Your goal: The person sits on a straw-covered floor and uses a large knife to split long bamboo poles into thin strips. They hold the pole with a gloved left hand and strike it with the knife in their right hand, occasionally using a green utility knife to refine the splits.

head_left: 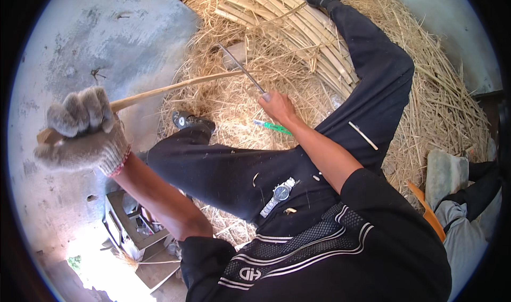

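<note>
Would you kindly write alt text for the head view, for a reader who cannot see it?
A gloved left hand grips a long bamboo strip while the bare right hand holds a thin blade against it. The seated person's dark-trousered legs stretch over straw, with a bundle of bamboo strips beyond.

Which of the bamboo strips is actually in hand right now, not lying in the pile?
The long strip gripped by the gloved left hand, crossed by the right hand's blade; the others lie bundled on the straw.

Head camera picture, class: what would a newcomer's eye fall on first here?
Probably the left hand in a grey knit glove, lower left, gripping a long bamboo strip. At centre, the bare right hand holds a knife against that strip. Straw-coloured shavings and stacked bamboo slats fill the top.
</note>
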Demonstrator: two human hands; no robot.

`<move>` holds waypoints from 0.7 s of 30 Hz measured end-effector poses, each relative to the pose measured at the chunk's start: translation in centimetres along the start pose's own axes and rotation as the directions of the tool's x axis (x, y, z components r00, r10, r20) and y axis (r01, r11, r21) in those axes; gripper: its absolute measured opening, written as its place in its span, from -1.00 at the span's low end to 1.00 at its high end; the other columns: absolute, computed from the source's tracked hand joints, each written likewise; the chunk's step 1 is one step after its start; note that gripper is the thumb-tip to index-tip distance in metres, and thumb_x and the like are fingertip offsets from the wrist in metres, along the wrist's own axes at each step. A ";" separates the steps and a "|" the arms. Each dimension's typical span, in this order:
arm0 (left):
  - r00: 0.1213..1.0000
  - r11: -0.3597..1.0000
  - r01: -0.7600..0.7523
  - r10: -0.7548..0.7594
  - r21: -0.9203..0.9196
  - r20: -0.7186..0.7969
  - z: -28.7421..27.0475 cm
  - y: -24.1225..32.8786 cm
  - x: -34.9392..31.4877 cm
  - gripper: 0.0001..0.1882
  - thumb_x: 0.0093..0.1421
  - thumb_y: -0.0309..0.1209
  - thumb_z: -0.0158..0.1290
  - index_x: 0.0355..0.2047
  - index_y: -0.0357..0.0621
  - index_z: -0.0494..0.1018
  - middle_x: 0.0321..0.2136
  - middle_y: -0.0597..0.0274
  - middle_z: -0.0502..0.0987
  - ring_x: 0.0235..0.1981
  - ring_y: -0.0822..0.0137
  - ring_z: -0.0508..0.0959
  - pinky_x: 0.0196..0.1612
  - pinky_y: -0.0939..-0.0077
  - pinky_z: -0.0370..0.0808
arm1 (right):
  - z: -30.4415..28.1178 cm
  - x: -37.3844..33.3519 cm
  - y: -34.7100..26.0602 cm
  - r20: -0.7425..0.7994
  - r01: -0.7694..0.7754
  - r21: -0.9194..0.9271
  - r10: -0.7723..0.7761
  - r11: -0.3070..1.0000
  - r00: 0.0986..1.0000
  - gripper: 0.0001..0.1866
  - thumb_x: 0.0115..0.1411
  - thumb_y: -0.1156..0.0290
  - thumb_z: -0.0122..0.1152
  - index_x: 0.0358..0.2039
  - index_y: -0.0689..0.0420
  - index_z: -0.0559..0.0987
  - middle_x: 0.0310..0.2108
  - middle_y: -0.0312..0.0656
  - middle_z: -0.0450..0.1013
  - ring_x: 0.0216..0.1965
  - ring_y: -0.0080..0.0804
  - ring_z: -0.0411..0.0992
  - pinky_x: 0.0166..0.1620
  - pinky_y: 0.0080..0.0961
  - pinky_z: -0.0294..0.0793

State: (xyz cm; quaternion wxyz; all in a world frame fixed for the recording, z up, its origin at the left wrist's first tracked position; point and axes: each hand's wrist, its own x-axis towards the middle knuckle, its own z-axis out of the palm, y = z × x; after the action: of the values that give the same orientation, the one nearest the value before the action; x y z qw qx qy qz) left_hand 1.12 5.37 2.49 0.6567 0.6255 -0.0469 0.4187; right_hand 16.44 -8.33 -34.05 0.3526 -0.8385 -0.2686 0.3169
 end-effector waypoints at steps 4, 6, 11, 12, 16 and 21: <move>0.793 0.934 0.038 0.187 0.354 -0.579 4.1 0.1 0.2 -0.53 0.14 0.04 -0.09 -0.71 -0.03 0.21 -0.76 0.39 0.12 -0.79 0.45 0.05 -0.71 0.54 0.14 | -0.3 0.0 -0.2 0.027 -0.010 -0.001 0.010 1.000 1.000 -0.59 0.20 0.08 0.08 -0.26 0.20 0.62 -0.35 0.11 0.56 -0.21 0.02 0.57 -0.13 -0.11 0.54; 0.555 0.873 -0.012 0.412 0.488 -0.723 5.4 0.1 0.7 -0.74 0.06 -0.24 -0.17 -0.68 -0.07 0.21 -0.74 0.37 0.14 -0.78 0.44 0.05 -0.69 0.51 0.11 | -0.6 0.3 -0.3 0.104 -0.034 0.064 0.027 0.997 0.994 -0.57 0.20 0.07 0.08 -0.24 0.23 0.60 -0.34 0.12 0.56 -0.22 0.01 0.56 -0.14 -0.12 0.53; 0.750 0.915 -0.129 0.342 0.382 -0.566 2.0 1.9 -0.3 -0.79 -0.01 -0.35 -0.19 -0.76 0.06 0.15 -0.80 0.40 0.10 -0.81 0.49 0.00 -0.80 0.56 0.05 | -1.0 -2.5 -3.1 0.068 0.131 0.237 -0.151 0.963 0.986 -0.54 0.20 0.05 0.09 -0.27 0.28 0.55 -0.40 0.11 0.54 -0.34 -0.05 0.55 -0.20 -0.16 0.52; 0.858 0.932 -0.138 0.282 0.336 -0.430 0.7 1.9 -0.8 -0.78 -0.01 -0.35 -0.19 -0.76 0.06 0.14 -0.80 0.40 0.09 -0.81 0.48 -0.01 -0.82 0.56 0.05 | -1.8 -3.3 -4.3 0.101 0.169 0.252 -0.200 0.953 0.975 -0.54 0.20 0.05 0.11 -0.31 0.29 0.54 -0.46 0.08 0.52 -0.40 -0.06 0.52 -0.23 -0.16 0.51; 0.858 0.975 -0.085 0.177 0.207 -0.483 0.6 2.2 -0.1 -0.74 0.00 -0.32 -0.21 -0.79 -0.01 0.12 -0.79 0.30 0.10 -0.79 0.36 0.05 -0.77 0.43 0.05 | -3.9 -4.6 -7.7 0.136 0.264 0.332 -0.323 0.906 0.937 -0.54 0.21 0.04 0.15 -0.38 0.29 0.53 -0.58 0.00 0.48 -0.50 -0.12 0.48 -0.31 -0.14 0.47; 0.913 0.968 -0.060 0.152 0.244 -0.379 0.7 2.3 0.3 -0.78 -0.03 -0.29 -0.19 -0.76 0.00 0.22 -0.77 0.30 0.19 -0.81 0.40 0.09 -0.81 0.56 0.13 | 2.7 1.9 4.7 0.098 -0.124 0.214 0.105 0.969 0.990 -0.57 0.19 0.03 0.12 -0.36 0.21 0.60 -0.49 -0.01 0.54 -0.41 -0.07 0.53 -0.24 -0.12 0.52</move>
State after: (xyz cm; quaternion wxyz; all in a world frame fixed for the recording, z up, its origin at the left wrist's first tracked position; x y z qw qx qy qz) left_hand 0.26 4.62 4.57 0.5531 0.5957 0.1004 0.5738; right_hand 16.84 -8.73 -39.74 0.4123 -0.7942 -0.1979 0.4001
